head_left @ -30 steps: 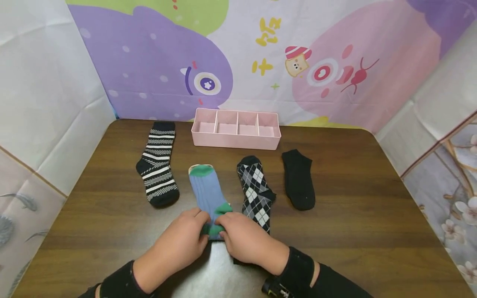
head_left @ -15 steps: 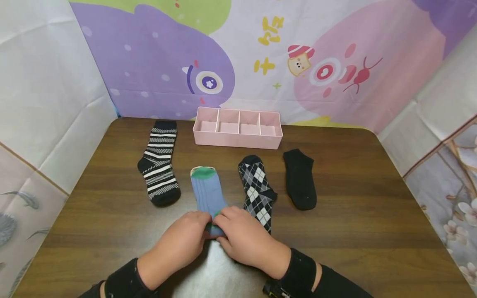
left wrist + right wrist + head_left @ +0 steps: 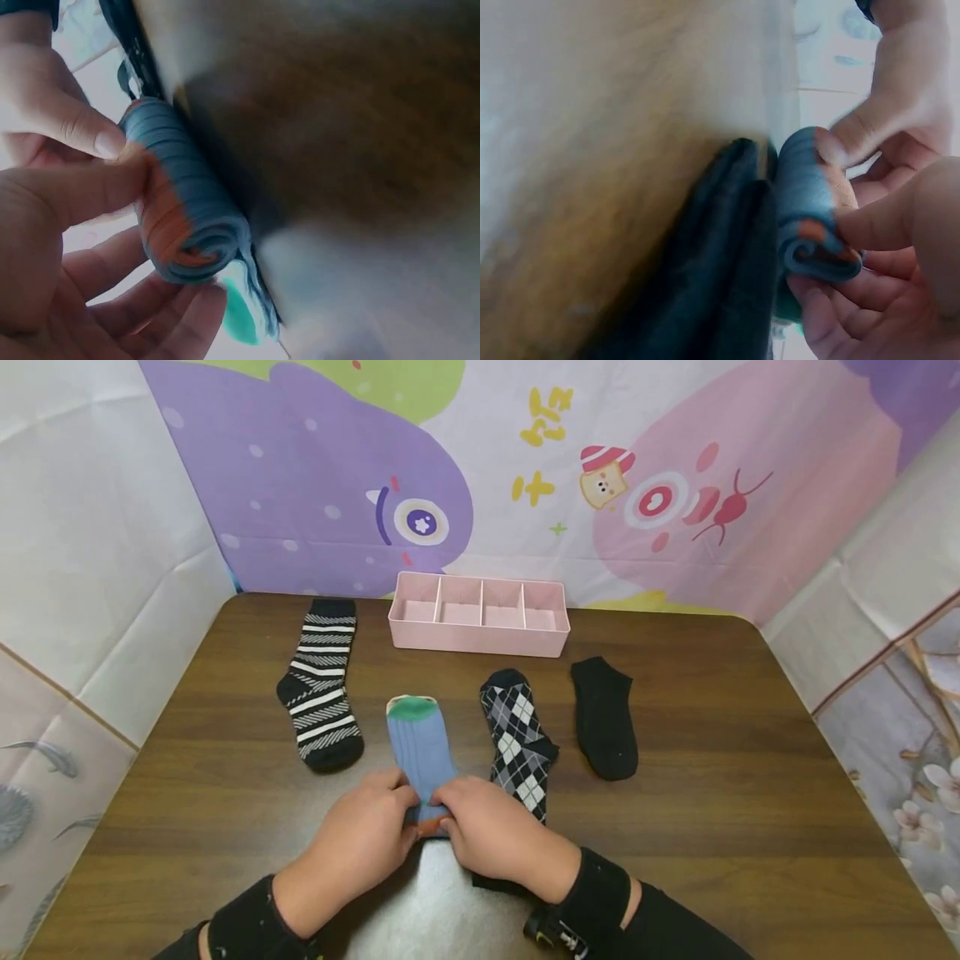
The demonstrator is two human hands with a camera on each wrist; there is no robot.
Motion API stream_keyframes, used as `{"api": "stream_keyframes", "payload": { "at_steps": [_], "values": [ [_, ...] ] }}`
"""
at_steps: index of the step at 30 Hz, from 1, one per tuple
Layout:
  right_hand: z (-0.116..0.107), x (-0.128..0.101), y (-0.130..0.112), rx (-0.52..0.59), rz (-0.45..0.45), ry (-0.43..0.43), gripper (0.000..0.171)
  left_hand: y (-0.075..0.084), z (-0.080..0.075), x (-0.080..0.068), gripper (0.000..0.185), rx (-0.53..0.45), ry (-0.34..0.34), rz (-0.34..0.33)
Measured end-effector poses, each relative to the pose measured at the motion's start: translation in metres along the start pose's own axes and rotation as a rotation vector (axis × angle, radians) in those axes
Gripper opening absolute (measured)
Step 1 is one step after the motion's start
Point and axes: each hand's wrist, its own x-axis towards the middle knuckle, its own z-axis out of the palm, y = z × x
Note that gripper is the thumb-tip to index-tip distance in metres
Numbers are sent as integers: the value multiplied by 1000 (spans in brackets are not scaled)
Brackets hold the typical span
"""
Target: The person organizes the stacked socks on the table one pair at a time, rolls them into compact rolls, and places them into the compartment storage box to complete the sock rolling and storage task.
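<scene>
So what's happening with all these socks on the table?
A person is rolling up a blue ribbed sock with a green cuff on the brown wooden table. The left hand and right hand both grip the rolled end nearest them. A black-and-white striped sock, an argyle sock and a plain black sock lie flat. The pink divided box behind holds nothing.

Ribbed knit blue sock, smooth matt pink plastic organiser, glossy dark wood-grain table.

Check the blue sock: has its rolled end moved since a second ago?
Yes. The rolled end of the blue sock, gripped by the left hand and right hand, has advanced up the sock toward the pink box; the green heel patch is now rolled under.
</scene>
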Motion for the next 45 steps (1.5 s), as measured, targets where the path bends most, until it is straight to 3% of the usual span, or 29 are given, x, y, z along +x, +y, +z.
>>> {"api": "stream_keyframes", "payload": {
  "at_steps": [4,8,10,12,17,20,25,28,35,45],
  "values": [
    [-3,1,4,184,88,-50,21,0,-2,0,31,-49,-75,-20],
    [-6,0,8,395,176,-82,23,1,-3,1,28,-114,-141,-60],
    [-7,-1,8,440,185,-72,22,1,-4,0,24,-123,-150,-64],
    [-7,-2,7,383,153,-35,20,1,-4,0,21,-112,-150,-62],
    [-7,-4,1,58,12,68,29,0,-3,1,12,-50,-121,-50],
    [-7,-5,-2,-83,-51,67,39,0,-1,2,10,2,-89,-45],
    [-6,-4,-4,-208,-79,59,36,0,0,2,11,53,-43,-36],
    [-6,-2,-2,-177,-57,40,32,0,2,1,11,42,-45,-47],
    [-4,3,9,66,41,-30,31,0,5,-1,8,9,-64,-75],
    [-5,6,12,168,96,-50,32,3,4,-6,35,41,26,34]
  ]
}}
